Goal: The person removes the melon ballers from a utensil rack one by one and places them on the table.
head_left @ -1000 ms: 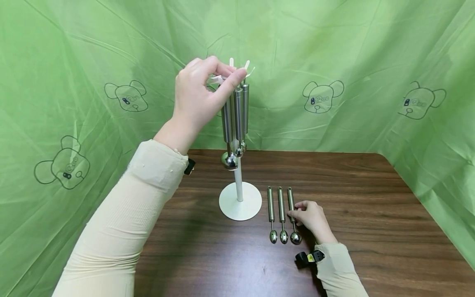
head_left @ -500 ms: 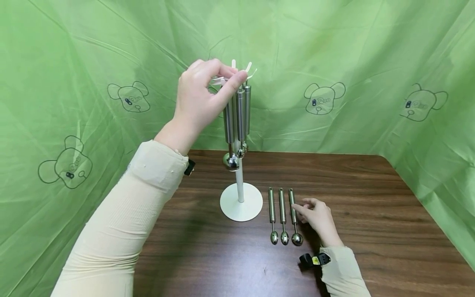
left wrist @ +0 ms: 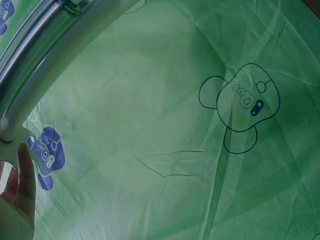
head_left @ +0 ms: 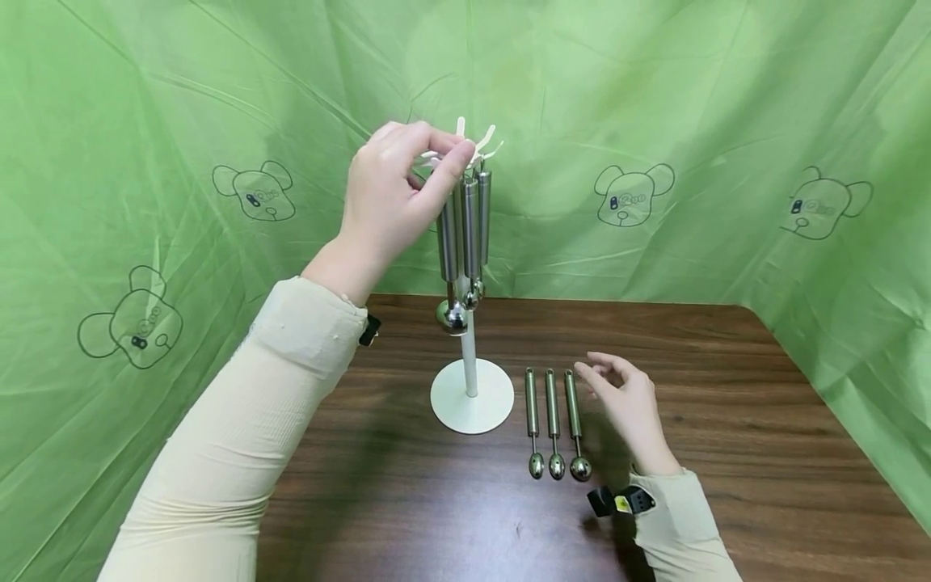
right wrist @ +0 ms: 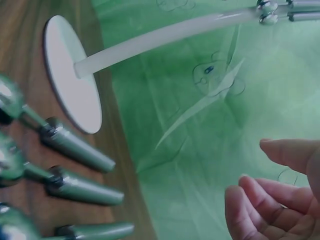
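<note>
A white stand (head_left: 469, 360) with hooks at its top holds several hanging metal melon ballers (head_left: 471, 230). My left hand (head_left: 385, 182) pinches the stand's top between thumb and fingers, partly hiding the hooks. Three more melon ballers lie side by side on the table right of the base: a left one (head_left: 532, 404), a middle one (head_left: 553, 404) and a right one (head_left: 573, 406) with a rounder scoop. Just right of that last handle's upper end, my right hand (head_left: 631, 408) hovers with nothing in it. In the right wrist view the thumb and fingers (right wrist: 287, 155) stand apart.
The stand's round white base (head_left: 454, 404) sits on a dark wooden table (head_left: 698, 364). Green cloth (head_left: 553, 97) with printed bear heads rises behind the table and at both sides. Black camera mounts (head_left: 618, 501) are strapped at the wrists.
My right hand has let go of the right melon baller's handle and moved up and away toward its top end. The left hand stays at the stand's top.
</note>
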A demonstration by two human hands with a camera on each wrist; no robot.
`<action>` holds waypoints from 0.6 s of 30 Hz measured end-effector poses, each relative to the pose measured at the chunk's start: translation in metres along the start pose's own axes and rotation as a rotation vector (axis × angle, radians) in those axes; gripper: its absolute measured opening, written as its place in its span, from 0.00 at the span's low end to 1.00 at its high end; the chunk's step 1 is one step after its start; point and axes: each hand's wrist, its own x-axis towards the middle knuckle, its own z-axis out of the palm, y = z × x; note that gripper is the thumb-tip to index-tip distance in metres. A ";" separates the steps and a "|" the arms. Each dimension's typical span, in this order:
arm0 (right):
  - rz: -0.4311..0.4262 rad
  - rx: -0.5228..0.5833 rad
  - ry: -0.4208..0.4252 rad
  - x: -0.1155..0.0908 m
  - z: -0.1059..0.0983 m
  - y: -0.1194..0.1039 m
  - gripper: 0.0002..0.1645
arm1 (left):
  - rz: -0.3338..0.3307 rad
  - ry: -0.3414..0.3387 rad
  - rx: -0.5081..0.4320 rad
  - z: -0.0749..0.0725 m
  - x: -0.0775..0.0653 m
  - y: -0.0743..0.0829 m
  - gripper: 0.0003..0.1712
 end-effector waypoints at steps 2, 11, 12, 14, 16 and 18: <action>-0.025 0.032 0.019 0.001 -0.001 -0.007 0.23 | 0.006 -0.002 -0.006 0.000 0.000 -0.001 0.16; -0.122 0.123 -0.007 0.006 -0.001 -0.044 0.22 | 0.023 -0.014 -0.048 0.001 0.000 -0.002 0.15; -0.132 0.129 -0.016 0.007 -0.001 -0.049 0.22 | 0.022 -0.014 -0.051 0.000 0.000 -0.002 0.15; -0.156 0.137 -0.030 0.009 0.000 -0.056 0.22 | 0.023 -0.013 -0.053 0.000 0.000 -0.002 0.15; -0.178 0.152 -0.047 0.011 0.000 -0.063 0.21 | 0.021 -0.014 -0.055 0.001 0.000 -0.002 0.15; -0.196 0.164 -0.063 0.013 0.001 -0.070 0.21 | 0.015 -0.015 -0.054 0.001 0.000 -0.002 0.15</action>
